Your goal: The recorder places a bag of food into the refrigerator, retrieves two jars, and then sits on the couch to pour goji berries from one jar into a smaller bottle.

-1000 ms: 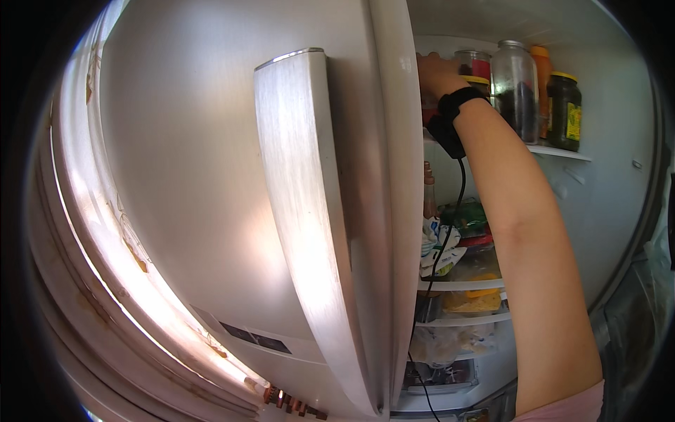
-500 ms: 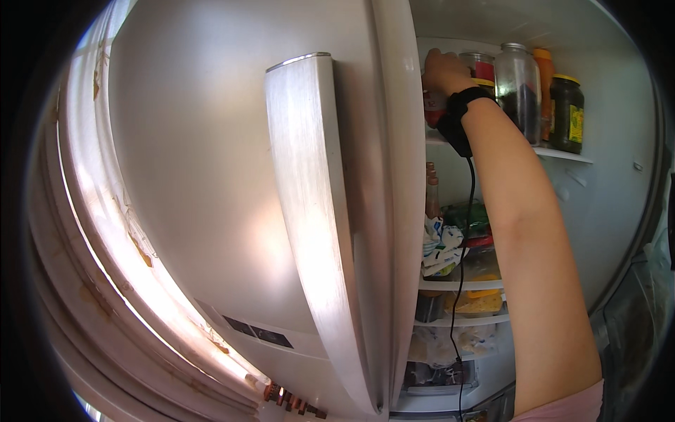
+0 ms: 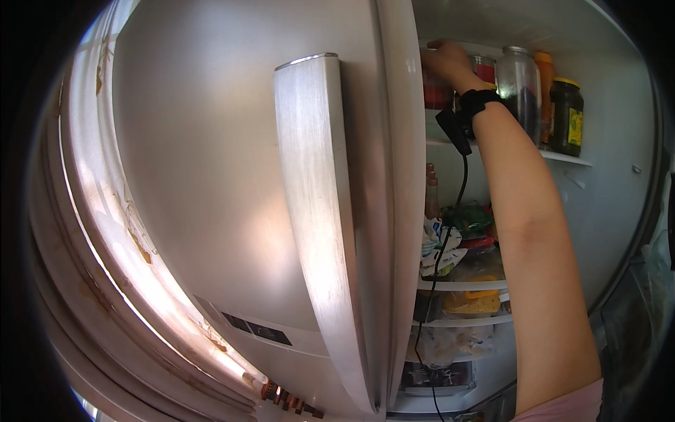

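My right hand (image 3: 450,65) reaches up to the top shelf of an open refrigerator. Its fingers are bent around the upper part of a jar with dark red contents (image 3: 437,95), at the left end of that shelf. The refrigerator's edge hides part of this jar. Just right of the hand stands a jar with a red label (image 3: 484,67), then a tall glass jar with a metal lid (image 3: 517,84). A black band (image 3: 481,102) circles my right wrist, with a black cable (image 3: 450,239) hanging below it. My left hand is out of view.
A closed silver door (image 3: 197,155) with a long handle (image 3: 309,197) fills the left. An orange bottle (image 3: 544,84) and a dark yellow-lidded jar (image 3: 567,116) stand right on the top shelf. Bags and packages (image 3: 443,253) crowd the lower shelves. A pale curtain (image 3: 91,176) hangs far left.
My right hand has turned and shifted slightly, and more of the red jar shows beneath it. The cable has swung to the left, its black end piece now apart from the forearm.
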Tool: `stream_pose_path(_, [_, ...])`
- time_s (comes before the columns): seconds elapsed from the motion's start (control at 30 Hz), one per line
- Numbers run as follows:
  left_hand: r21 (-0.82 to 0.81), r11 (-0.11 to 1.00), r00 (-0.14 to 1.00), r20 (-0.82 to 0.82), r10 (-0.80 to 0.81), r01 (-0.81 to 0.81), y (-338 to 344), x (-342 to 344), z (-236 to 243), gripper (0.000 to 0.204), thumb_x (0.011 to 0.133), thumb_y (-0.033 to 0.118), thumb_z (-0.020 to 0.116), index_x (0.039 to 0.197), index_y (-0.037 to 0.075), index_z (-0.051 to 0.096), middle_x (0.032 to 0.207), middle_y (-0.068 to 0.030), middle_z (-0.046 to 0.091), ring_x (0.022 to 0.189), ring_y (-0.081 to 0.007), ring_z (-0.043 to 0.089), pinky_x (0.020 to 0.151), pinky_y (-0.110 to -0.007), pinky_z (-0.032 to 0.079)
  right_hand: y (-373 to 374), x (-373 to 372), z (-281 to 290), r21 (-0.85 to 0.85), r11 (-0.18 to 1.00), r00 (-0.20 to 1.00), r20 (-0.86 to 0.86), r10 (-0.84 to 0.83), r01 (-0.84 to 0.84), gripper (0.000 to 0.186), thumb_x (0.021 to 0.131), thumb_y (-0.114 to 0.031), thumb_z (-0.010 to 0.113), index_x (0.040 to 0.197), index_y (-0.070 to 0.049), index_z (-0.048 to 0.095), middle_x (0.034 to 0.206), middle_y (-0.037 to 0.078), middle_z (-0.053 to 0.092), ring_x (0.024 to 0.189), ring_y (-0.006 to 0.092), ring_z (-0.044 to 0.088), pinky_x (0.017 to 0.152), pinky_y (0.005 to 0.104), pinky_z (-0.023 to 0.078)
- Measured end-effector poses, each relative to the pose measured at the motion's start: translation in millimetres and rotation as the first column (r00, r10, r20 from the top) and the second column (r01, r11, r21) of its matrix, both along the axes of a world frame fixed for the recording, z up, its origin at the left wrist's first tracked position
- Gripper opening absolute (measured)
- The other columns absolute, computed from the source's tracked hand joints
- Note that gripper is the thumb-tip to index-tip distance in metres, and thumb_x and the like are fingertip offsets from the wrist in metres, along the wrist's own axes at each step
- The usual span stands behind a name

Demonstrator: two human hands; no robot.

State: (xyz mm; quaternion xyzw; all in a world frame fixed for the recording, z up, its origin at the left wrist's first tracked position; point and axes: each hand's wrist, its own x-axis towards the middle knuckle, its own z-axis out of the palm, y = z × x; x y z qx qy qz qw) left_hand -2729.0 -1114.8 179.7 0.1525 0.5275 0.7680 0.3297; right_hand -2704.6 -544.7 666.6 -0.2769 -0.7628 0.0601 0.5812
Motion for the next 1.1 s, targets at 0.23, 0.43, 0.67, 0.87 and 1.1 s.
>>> stream_pose_path(0.23, [0.006,1.0,1.0,0.026,-0.005,0.005,-4.8,-2.4,-5.6,0.06,0.073,0.02,0.071,0.123,-0.002,0.046,0.105,-0.0141,0.062,0.092,-0.0242,0.061,0.078,-0.035,0.049,-2.5,4.9,-1.8,0.098,0.982,0.949,-0.257,0.18,-0.16,0.054,0.067,-0.032,0.068,0.108,0.003,0.063,0.075,0.012,0.069,0.071,0.0194,0.068,0.072,0.0294,0.053])
stream_pose_path(0.43, [0.006,0.999,1.0,0.005,-0.031,0.031,-7.3,-7.5,-6.6,0.062,0.074,0.02,0.071,0.125,-0.002,0.044,0.107,-0.014,0.061,0.093,-0.0241,0.061,0.079,-0.034,0.049,-2.3,15.9,0.5,0.097,0.966,0.84,-0.478,0.257,-0.24,0.052,0.073,-0.026,0.07,0.113,0.006,0.058,0.096,0.015,0.066,0.08,0.021,0.065,0.069,0.0302,0.053])
stream_pose_path(0.67, [0.009,0.997,0.997,0.012,-0.072,0.072,-14.9,-17.5,-13.3,0.063,0.075,0.02,0.07,0.127,-0.001,0.042,0.109,-0.0141,0.06,0.094,-0.0238,0.06,0.08,-0.034,0.049,-20.5,38.5,8.2,0.221,0.841,0.477,-0.74,0.475,-0.494,0.047,0.073,-0.023,0.071,0.107,0.008,0.058,0.093,0.012,0.063,0.081,0.0181,0.062,0.073,0.032,0.05])
stream_pose_path(0.87, [0.002,0.997,0.996,0.045,-0.072,0.072,-22.6,-23.2,-9.3,0.062,0.077,0.02,0.069,0.128,-0.001,0.041,0.111,-0.014,0.059,0.096,-0.0237,0.059,0.081,-0.035,0.048,-46.7,76.5,-6.9,0.26,0.604,0.167,-0.813,0.558,-0.754,0.032,0.08,-0.02,0.064,0.104,-0.001,0.054,0.097,0.011,0.059,0.085,0.0219,0.06,0.077,0.038,0.051])
stream_pose_path(1.1, [0.034,0.969,0.969,-0.047,-0.244,0.245,-42.9,-46.1,11.1,0.061,0.074,0.024,0.074,0.122,0.0,0.045,0.102,-0.0085,0.058,0.09,-0.0195,0.058,0.077,-0.032,0.047,-103.7,121.3,-56.7,0.244,0.319,-0.046,-0.853,0.519,-0.916,0.038,0.082,-0.022,0.06,0.112,-0.004,0.047,0.109,0.012,0.054,0.101,0.0247,0.055,0.089,0.0453,0.047])
